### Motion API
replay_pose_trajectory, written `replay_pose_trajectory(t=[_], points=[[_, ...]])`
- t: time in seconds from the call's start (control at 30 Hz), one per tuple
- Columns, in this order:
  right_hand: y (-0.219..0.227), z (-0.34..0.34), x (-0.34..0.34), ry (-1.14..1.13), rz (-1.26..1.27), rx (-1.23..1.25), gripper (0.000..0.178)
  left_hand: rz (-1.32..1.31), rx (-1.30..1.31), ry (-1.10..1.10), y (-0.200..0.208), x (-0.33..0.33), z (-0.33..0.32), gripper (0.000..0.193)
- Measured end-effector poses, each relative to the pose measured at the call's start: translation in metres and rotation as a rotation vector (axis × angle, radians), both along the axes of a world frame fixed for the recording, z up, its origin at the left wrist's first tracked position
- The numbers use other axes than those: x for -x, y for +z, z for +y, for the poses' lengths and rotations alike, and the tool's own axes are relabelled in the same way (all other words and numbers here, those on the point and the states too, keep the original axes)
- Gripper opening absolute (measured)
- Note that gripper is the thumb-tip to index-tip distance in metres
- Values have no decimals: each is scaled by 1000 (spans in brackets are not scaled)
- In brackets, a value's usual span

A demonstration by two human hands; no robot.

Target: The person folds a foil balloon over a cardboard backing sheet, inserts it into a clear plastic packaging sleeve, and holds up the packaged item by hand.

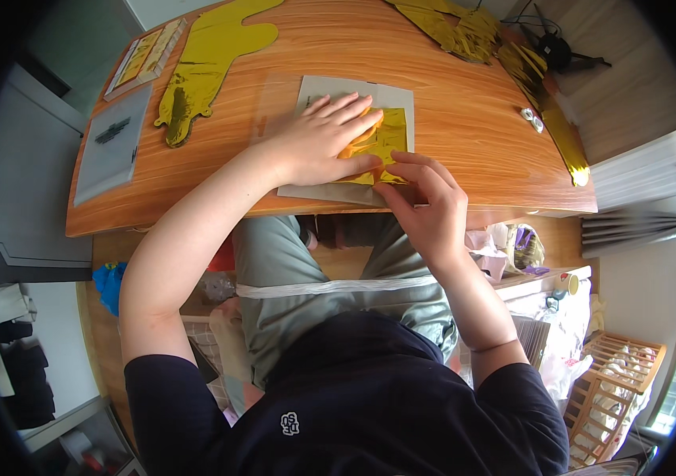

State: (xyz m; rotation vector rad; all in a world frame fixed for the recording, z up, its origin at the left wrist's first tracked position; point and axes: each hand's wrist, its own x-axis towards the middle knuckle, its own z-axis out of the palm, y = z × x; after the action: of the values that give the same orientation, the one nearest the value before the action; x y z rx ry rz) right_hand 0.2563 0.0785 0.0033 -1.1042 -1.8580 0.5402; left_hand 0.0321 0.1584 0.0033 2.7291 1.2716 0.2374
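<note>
A shiny gold foil sheet [393, 127] with a wrinkled surface lies on a flat grey board [330, 87] near the table's front edge. My left hand [326, 143] rests flat across the board and the foil's left part, fingers spread. At the foil's near right corner, my right hand [433, 190] has its thumb and forefinger brought together at the edge, pinching it. My left palm hides part of the foil and the board.
The wooden table [235, 170] carries a long gold foil balloon [203, 71], a clear plastic sleeve [112, 143] and a boxed item [144, 59] at the left. Crumpled gold foil [465, 36] and two small white objects [531, 120] lie at the right.
</note>
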Motion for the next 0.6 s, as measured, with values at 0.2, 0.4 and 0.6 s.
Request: replay_pose_trajectory(t=[0.2, 0.4, 0.6], points=[[1, 0, 0, -13, 15, 10, 26, -8, -5, -3, 0, 1, 0, 80], [4, -3, 4, -72, -8, -29, 28, -9, -13, -8, 0, 0, -1, 79], [3, 1, 4, -79, -86, -98, 30, 1, -9, -1, 0, 0, 0, 78]])
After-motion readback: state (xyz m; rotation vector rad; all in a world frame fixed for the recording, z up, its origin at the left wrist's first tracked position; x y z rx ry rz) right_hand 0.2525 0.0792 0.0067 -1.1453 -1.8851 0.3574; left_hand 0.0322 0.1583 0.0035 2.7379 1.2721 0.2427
